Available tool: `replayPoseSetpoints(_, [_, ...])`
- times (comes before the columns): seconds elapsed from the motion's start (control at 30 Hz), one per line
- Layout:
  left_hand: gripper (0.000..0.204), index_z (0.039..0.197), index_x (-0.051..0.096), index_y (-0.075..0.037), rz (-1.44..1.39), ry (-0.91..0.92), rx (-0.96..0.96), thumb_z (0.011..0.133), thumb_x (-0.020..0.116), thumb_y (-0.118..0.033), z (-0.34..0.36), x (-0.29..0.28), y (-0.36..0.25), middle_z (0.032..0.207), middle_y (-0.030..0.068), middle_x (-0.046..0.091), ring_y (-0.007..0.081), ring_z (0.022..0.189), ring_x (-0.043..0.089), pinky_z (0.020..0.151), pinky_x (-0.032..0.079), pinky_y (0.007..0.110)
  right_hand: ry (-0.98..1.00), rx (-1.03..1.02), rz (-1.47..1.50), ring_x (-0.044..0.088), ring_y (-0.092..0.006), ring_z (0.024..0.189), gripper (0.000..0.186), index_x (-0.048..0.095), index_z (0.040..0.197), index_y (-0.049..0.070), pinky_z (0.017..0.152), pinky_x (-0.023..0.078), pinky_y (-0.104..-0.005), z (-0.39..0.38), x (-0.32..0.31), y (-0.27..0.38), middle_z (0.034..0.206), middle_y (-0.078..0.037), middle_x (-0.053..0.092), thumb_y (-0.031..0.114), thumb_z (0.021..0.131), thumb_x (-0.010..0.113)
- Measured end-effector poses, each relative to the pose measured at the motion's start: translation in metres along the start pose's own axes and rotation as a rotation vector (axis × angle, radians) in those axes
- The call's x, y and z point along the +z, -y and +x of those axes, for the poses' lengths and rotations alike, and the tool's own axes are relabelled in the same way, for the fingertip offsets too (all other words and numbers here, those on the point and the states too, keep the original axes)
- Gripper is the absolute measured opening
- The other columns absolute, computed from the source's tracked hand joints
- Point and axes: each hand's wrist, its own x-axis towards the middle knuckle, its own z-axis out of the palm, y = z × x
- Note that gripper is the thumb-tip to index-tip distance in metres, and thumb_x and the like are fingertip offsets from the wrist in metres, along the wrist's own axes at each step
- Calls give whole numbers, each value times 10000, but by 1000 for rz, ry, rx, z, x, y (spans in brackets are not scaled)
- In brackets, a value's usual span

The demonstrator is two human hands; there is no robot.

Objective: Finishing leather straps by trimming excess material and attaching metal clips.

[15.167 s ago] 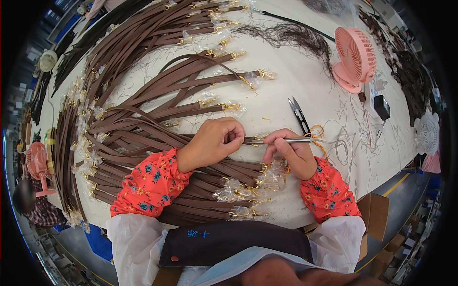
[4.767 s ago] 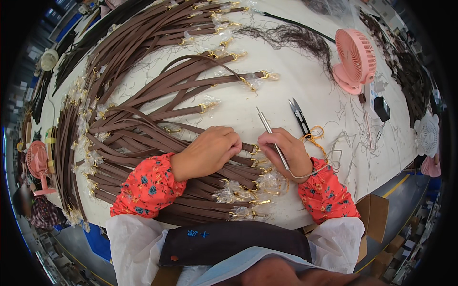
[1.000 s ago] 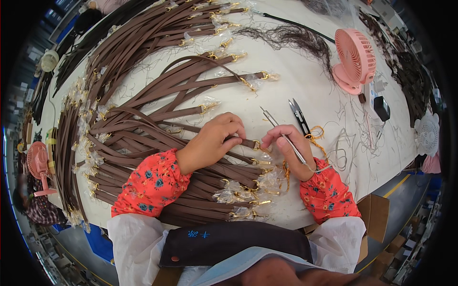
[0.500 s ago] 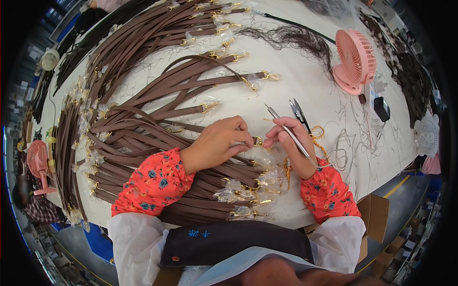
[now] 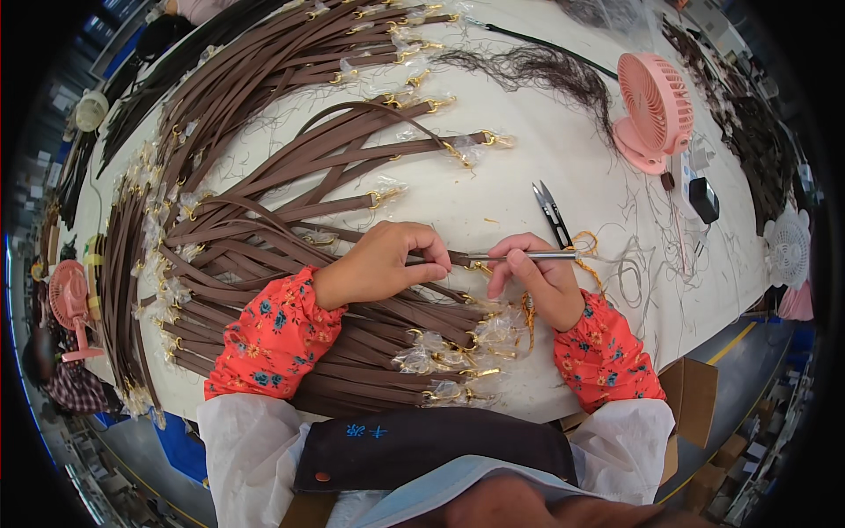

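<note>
With thumb and forefinger pinched, my left hand [image 5: 378, 264] grips a brown strap [image 5: 458, 258] close to its gold metal end fitting. My right hand [image 5: 539, 280] holds a slim silver pen-shaped tool [image 5: 546, 255] with a pale cord. The tool lies almost level, and its thin tip reaches left to the strap's end beside my left fingertips. Whether the tip touches the strap I cannot tell. Just beyond my right hand lie black-handled thread snips [image 5: 552, 214], blades apart. Yellow thread [image 5: 585, 246] trails beside that hand.
Many brown straps [image 5: 264, 229] with plastic-wrapped gold clasps cover the left of the white table [image 5: 546, 114]. A pink fan [image 5: 653, 110] stands at the far right near a black device [image 5: 704, 201]. Dark loose threads [image 5: 537, 70] lie at the back. A cardboard box [image 5: 691, 400] sits below right.
The pen-shaped tool has swung from pointing up and away to nearly level, its tip now at the strap's end. My left hand has shifted slightly left with the strap.
</note>
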Motion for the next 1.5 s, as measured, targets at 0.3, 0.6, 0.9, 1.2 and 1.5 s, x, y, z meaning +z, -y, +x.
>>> replayPoseSetpoints(0.3, [114,875,691,-48,5,11,29,819,707,-145,0,0,2,852,85,685,209,791,646,713,494,319,-3,8,-12,607,-117,823,306,533,1169,2,785,478,-269,0,1,-1,868,-55,640,268,1056,433])
replayPoseSetpoints(0.6, [113,862,687,-63,-3,20,27,818,709,-164,0,1,2,854,69,678,212,814,633,732,485,325,4,22,-8,604,-116,837,310,530,1174,-2,794,481,-271,-1,2,0,877,-57,641,267,1060,426])
replayPoseSetpoints(0.9, [106,843,686,-79,25,40,72,809,714,-176,1,0,0,837,54,679,231,834,621,767,475,338,6,12,2,608,-118,839,314,523,1175,-8,794,485,-270,0,1,-3,883,-63,646,266,1061,419])
replayPoseSetpoints(1.2, [116,809,676,-80,84,121,167,806,731,-183,1,-1,-3,805,47,684,227,825,626,770,476,334,4,-12,19,615,-128,838,310,518,1177,-12,791,493,-277,0,1,-3,892,-75,647,257,1062,413])
replayPoseSetpoints(1.5, [204,938,599,-40,242,-119,29,788,733,-71,-3,9,-12,955,106,538,280,839,574,744,467,365,-26,-61,62,634,-155,846,277,522,1174,-18,791,505,-288,0,3,-2,934,-101,639,217,1053,439])
